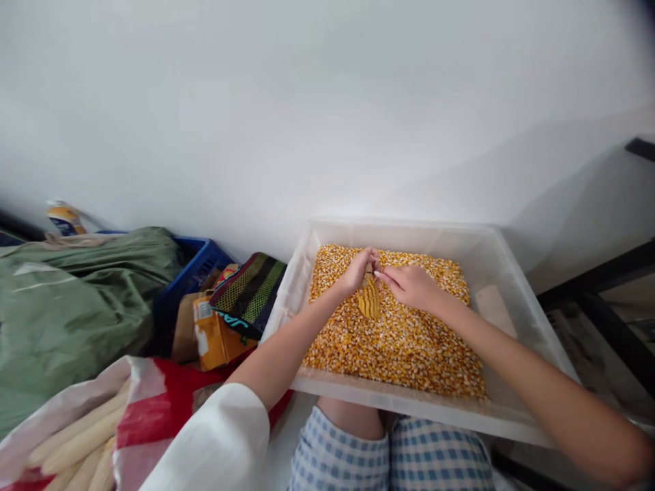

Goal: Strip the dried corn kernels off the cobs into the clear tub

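My left hand [362, 267] is closed around the upper end of a yellow corn cob [369, 302], whose lower part points down toward me and shows rows of kernels. Close beside it, the fingers of my right hand [411, 285] are pinched together at the cob's upper end. A small dark bit shows between the two hands, too small to name. Both hands are over loose corn kernels [404, 351] spread in a translucent plastic bin [409, 404], in front of my knees.
At left, a red and white sack [148, 389] holds several bare cobs [84, 436]. Behind it are a green cloth [82, 307], a blue crate [205, 259], an orange carton [220, 337] and a mesh bag [250, 290]. A black metal frame [604, 273] stands at right, a white wall behind.
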Tool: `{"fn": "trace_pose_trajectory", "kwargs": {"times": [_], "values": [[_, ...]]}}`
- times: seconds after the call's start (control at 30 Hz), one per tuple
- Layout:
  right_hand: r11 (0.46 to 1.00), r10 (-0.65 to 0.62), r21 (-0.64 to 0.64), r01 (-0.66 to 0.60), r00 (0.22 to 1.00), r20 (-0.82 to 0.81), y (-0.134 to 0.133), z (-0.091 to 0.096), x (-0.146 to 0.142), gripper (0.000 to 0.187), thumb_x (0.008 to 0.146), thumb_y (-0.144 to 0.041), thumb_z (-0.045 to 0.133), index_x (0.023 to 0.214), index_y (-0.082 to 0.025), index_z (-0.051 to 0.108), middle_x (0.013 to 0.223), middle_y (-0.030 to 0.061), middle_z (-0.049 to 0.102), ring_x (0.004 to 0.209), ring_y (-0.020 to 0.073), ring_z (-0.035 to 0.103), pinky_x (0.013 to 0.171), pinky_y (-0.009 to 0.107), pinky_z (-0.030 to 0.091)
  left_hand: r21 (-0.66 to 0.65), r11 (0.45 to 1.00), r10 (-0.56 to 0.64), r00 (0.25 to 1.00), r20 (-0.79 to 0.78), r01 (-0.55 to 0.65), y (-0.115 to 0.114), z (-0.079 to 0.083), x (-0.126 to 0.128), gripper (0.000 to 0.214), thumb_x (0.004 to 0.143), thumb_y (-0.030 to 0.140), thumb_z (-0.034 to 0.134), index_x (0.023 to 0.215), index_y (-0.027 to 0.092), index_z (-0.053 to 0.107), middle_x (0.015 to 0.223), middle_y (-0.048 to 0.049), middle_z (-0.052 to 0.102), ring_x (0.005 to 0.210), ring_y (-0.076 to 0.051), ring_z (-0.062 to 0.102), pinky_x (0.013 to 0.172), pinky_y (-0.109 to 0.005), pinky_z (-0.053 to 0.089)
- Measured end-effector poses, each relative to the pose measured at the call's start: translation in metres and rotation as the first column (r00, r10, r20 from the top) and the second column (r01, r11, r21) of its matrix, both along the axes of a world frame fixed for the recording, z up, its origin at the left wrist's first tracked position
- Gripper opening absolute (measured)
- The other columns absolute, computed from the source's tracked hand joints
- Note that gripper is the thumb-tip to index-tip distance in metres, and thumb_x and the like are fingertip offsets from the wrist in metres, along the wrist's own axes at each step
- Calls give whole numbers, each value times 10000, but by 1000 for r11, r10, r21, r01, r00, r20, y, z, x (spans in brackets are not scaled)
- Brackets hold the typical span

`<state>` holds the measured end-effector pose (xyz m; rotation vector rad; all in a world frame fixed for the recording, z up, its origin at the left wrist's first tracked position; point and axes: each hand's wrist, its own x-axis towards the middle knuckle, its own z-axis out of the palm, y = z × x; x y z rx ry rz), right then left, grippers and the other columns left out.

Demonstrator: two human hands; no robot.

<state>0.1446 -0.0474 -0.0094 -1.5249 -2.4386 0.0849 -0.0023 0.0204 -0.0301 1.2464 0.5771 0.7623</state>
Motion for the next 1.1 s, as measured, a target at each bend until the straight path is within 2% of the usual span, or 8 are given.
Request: {"fn": "trace_pose_trajectory", "kwargs": {"times": [0.23, 0.43, 0.6, 0.73, 0.83, 0.93, 1.03, 1.1], "values": [[998, 60, -5, -60, 995, 81, -5, 0, -4, 359, 906, -352, 285, 879, -180, 599, 709, 62, 644, 574, 143, 541, 552, 258, 232, -34, 990, -136, 990, -40, 135, -6, 6, 0, 135, 676, 302, 404, 737, 182, 407, 491, 47, 423, 397, -104, 430, 410, -224, 337], [997, 76, -33, -71, 986, 150, -7, -9, -6, 399, 905, -372, 274, 833, -173, 612, 674, 75, 636, 543, 144, 519, 539, 264, 210, 9, 976, -216, 971, -99, 218, 2, 2, -1, 162, 703, 266, 377, 685, 143, 480, 583, -2, 459, 524, -90, 437, 511, -211, 346], [999, 36, 27, -38, 997, 67, -5, -9, 1, 411, 906, -372, 271, 814, -165, 614, 684, 74, 638, 546, 132, 512, 549, 261, 217, 44, 973, -217, 963, -158, 226, 3, 3, -1, 217, 786, 319, 334, 753, 160, 478, 614, 8, 452, 587, -99, 438, 578, -207, 356], [1000, 28, 10, -29, 991, 129, -6, -12, 1, 438, 901, -403, 268, 794, -169, 623, 650, 78, 637, 523, 138, 514, 532, 269, 194, 35, 959, -269, 940, -209, 282, 6, 7, -4, 222, 810, 330, 352, 784, 163, 496, 700, -12, 514, 686, -113, 483, 665, -220, 391], [999, 31, 12, -34, 988, 153, -6, -13, 1, 438, 904, -398, 269, 784, -175, 626, 637, 72, 636, 527, 143, 527, 530, 270, 192, 55, 960, -251, 934, -253, 273, 7, 7, -6, 256, 817, 339, 363, 822, 162, 549, 763, -22, 556, 736, -118, 499, 719, -228, 401], [998, 4, 56, -10, 995, 95, -5, -10, 4, 412, 907, -370, 273, 794, -173, 618, 671, 66, 645, 558, 141, 545, 542, 263, 215, -38, 960, -280, 935, -218, 279, 6, 7, -5, 285, 809, 393, 405, 835, 164, 571, 745, -8, 558, 702, -112, 502, 701, -233, 413], [999, -9, 54, 6, 998, 54, -4, -8, 7, 383, 904, -347, 286, 815, -175, 617, 697, 65, 654, 571, 140, 554, 545, 260, 224, -213, 914, -376, 917, -132, 344, 4, 8, -5, 321, 791, 460, 445, 865, 168, 556, 705, -1, 559, 659, -117, 523, 670, -255, 430], [999, -12, 32, 10, 998, 60, -4, -9, 8, 382, 904, -348, 285, 831, -179, 620, 690, 64, 655, 564, 142, 552, 541, 261, 218, -265, 902, -377, 920, -103, 340, 5, 8, -6, 326, 784, 469, 465, 882, 170, 550, 709, -3, 571, 659, -117, 540, 663, -253, 433]]}}
